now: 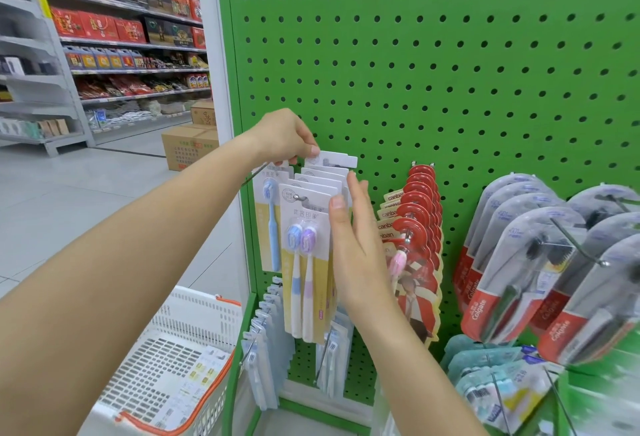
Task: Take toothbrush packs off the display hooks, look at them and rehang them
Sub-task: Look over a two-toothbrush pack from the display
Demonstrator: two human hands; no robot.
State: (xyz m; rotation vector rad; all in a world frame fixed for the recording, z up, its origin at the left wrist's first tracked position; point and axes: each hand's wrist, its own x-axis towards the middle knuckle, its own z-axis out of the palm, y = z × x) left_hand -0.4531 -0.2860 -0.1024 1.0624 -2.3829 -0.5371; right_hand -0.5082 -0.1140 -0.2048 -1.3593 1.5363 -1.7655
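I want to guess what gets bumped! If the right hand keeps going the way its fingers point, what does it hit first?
Probably the white pack top that the left hand pinches. The right hand points up along the yellow packs; depth is unclear, so it might instead pass in front.

a shop: a green pegboard [450, 55] carries toothbrush packs [308, 255] on hooks, long shelves [131, 44] of boxed goods line the aisle, and a white shopping basket [194, 318] stands below.
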